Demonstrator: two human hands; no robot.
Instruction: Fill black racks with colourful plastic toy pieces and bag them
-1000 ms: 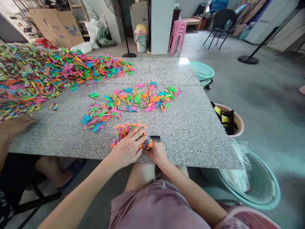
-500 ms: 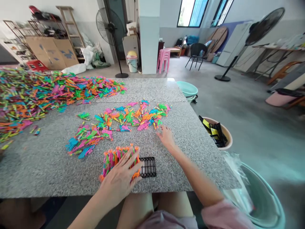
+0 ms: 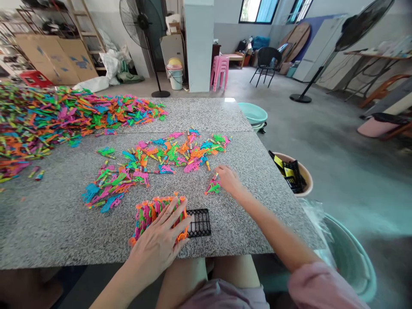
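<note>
My left hand (image 3: 161, 234) lies flat with spread fingers over a packed row of small plastic toy guns (image 3: 144, 221) in orange, pink, green and blue. They stand in a black plastic rack (image 3: 199, 222), whose right end shows bare lattice. To the right, the closed fingers of my right hand (image 3: 228, 178) pinch the end of a pink and a green toy gun (image 3: 213, 185), low over the stone table. Beyond both hands is a loose spread of toy guns (image 3: 174, 152), with a smaller heap (image 3: 111, 184) to the left.
A large pile of toy guns (image 3: 64, 116) covers the table's far left. On the floor at the right stand a tub with black racks (image 3: 291, 174), a green basin (image 3: 252, 112) and a large green tub (image 3: 350, 253) near plastic bags. Standing fans (image 3: 143, 21) are farther back.
My right hand has closed on a pink and a green toy gun and drawn them toward me, off the spread. My left hand stays on the rack. The view has tilted slightly down.
</note>
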